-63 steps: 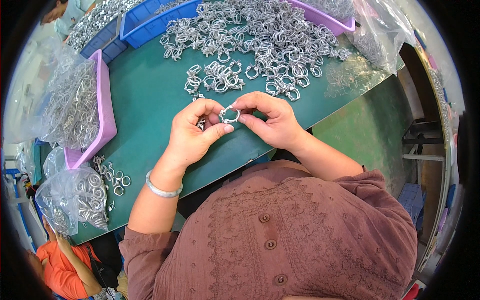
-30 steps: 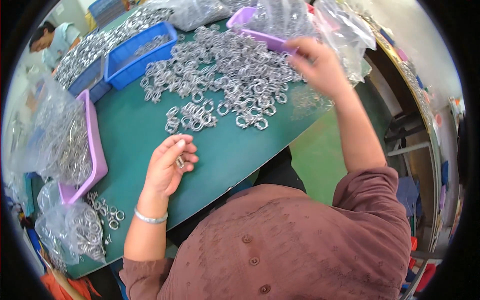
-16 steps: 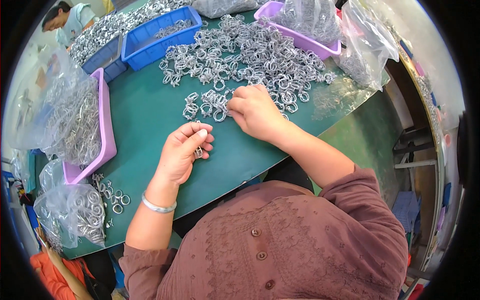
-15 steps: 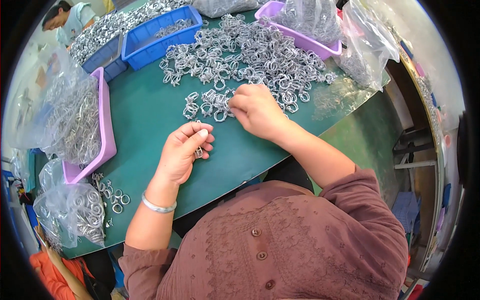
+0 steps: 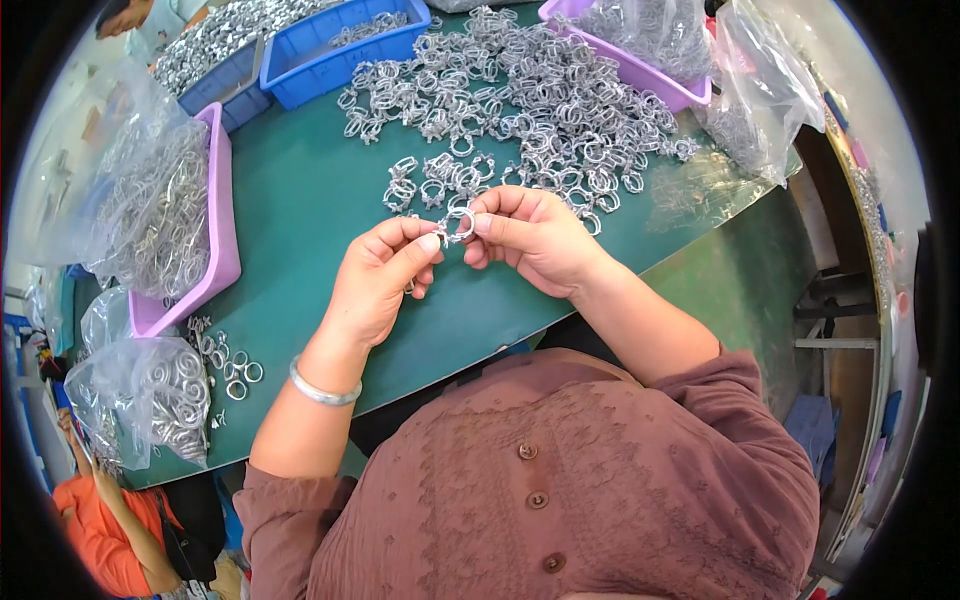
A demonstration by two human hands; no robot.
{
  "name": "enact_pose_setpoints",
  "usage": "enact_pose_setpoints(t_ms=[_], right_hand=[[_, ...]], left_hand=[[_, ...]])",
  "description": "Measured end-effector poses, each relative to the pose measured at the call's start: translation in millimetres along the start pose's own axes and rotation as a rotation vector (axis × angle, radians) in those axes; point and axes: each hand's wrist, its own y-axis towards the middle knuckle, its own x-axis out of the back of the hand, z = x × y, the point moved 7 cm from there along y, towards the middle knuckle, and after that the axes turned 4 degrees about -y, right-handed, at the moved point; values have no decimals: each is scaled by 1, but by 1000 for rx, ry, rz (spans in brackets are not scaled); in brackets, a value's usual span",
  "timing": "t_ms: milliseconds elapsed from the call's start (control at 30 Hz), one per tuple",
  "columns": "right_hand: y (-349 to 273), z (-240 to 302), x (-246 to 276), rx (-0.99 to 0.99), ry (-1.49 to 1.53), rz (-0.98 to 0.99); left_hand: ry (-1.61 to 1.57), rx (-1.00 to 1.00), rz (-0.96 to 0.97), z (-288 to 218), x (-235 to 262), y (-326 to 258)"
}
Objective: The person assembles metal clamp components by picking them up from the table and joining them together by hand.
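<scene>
1. Pinching a small metal ring clamp (image 5: pixel 458 224) between them, the left hand (image 5: pixel 378 280) and the right hand (image 5: pixel 535 240) are meeting just above the green desk (image 5: pixel 300 200), fingertips closed on the clamp from both sides.
2. The left hand is gripping the clamp's left edge with thumb and forefinger, and a silver bangle (image 5: pixel 322 385) is sitting on that wrist.
3. The right hand is curling its fingers over the clamp's right edge, with the thumb pressing from below.
4. The clamp is hovering near the front edge of a loose heap of clamps (image 5: pixel 520 110) that is spreading across the far half of the desk.
5. A small cluster of clamps (image 5: pixel 425 180) is lying just beyond the hands, apart from the main heap.
6. A purple tray (image 5: pixel 222 210) with a clear bag of clamps (image 5: pixel 140 190) is sitting at the left, and a second bag (image 5: pixel 140 395) is lying nearer, with a few loose rings (image 5: pixel 232 365) beside it.
7. Blue bins (image 5: pixel 330 60) are standing at the far edge, and another purple tray (image 5: pixel 640 70) is resting at the far right.
</scene>
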Motion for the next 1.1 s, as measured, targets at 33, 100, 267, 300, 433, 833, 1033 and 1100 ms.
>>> enact_pose_setpoints(t_ms=[33, 100, 267, 300, 433, 833, 1033, 1100], right_hand=[[-1, -1, 0, 2, 32, 4], [-1, -4, 0, 3, 33, 14], [-4, -8, -1, -23, 16, 25], [-4, -9, 0, -24, 18, 23], [-5, -10, 0, -11, -1, 8], [-7, -12, -3, -23, -63, 0], [-8, -13, -3, -19, -86, 4], [-8, -13, -3, -15, -100, 1]], left_hand=[[0, 3, -4, 0, 1, 1], [-20, -11, 2, -1, 1, 1], [-38, -26, 5, -2, 0, 0], [-55, -32, 2, -2, -1, 0], [-85, -33, 5, -2, -1, -1], [-85, 47, 21, 3, -2, 0], [-127, 110, 38, 4, -3, 0], [-131, 100, 25, 3, -3, 0]])
